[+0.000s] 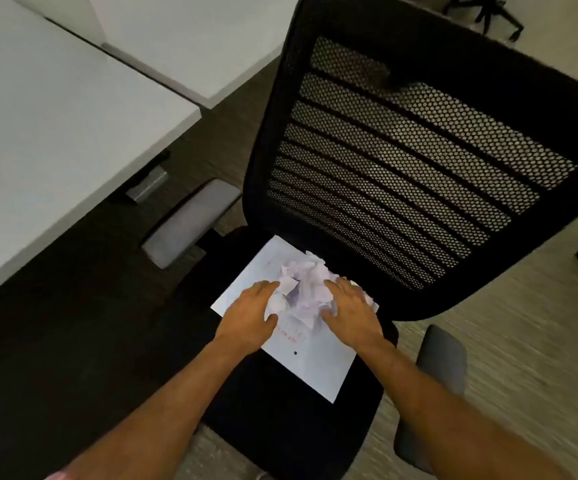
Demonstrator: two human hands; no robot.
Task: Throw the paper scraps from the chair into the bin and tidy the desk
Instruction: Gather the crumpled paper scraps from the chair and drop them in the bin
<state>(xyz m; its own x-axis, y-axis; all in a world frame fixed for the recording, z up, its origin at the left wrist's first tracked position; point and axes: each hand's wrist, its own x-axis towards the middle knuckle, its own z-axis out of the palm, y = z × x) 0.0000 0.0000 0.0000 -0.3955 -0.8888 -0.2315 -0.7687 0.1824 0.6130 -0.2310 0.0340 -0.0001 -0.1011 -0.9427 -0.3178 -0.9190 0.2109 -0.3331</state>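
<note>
A black office chair (280, 420) with a mesh back stands in front of me. On its seat lies a flat white sheet of paper (312, 365) with faint red print. A heap of crumpled white paper scraps (303, 289) sits on the sheet's far half. My left hand (249, 317) presses against the heap's left side, fingers curved around it. My right hand (350, 313) cups the heap's right side the same way. The scraps are squeezed between both palms and still rest on the sheet. No bin is in view.
A light grey desk (48, 133) fills the left side, with a second desktop (190, 39) behind it. Grey chair armrests (187, 223) (440, 362) flank the seat. Another chair's base (485, 15) stands at the far top right on the carpet.
</note>
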